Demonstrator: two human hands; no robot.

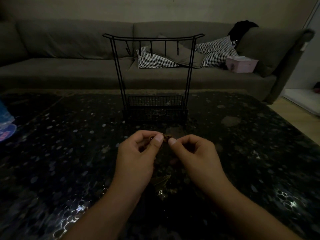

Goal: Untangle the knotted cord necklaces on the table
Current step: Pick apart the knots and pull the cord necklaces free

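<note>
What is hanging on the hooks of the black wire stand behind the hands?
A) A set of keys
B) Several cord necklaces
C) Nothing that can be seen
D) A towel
C: the hooks of the black wire stand show nothing hanging from them, while the knotted cord is pinched between the left hand and the right hand.

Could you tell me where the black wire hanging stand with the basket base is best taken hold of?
Grip the black wire hanging stand by one bare upright post, from the side. The posts are thin enough for a hand; the top bar carries hooks, and the basket is wide.
</note>
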